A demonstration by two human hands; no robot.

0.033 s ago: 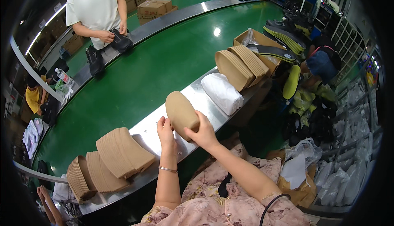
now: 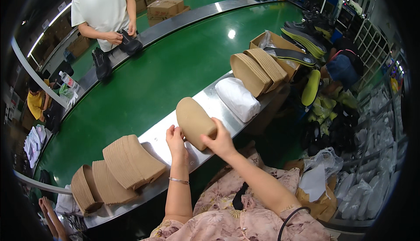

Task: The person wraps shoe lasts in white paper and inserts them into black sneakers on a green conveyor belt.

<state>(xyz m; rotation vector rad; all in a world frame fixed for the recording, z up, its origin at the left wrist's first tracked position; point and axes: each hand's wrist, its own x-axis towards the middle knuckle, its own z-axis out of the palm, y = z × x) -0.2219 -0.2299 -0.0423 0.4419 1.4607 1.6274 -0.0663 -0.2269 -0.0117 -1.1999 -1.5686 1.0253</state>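
A brown, oval cardboard shoe insert [image 2: 192,119] is held up over the metal bench edge [image 2: 158,147], tilted with its smooth face toward me. My right hand [image 2: 221,141] is closed on its lower right end, thumb on the near face and fingers around the far side. Beside its lower left edge is my left hand [image 2: 176,142], fingers curled in; whether they pinch the edge or something small is hidden. Left of my hands, brown inserts lie nested in a large stack [image 2: 131,160], a middle stack [image 2: 111,184] and a smaller stack [image 2: 83,190].
A white wrapped bundle [image 2: 236,98] and further insert stacks [image 2: 250,72] stand to the right, before a carton [image 2: 273,42] with black insoles. Beyond the bench runs a green conveyor belt [image 2: 175,63]. Across it a person [image 2: 105,13] handles black shoes [image 2: 130,44].
The lower end of the insert and my right hand have shifted slightly to the right. My left hand has barely moved.
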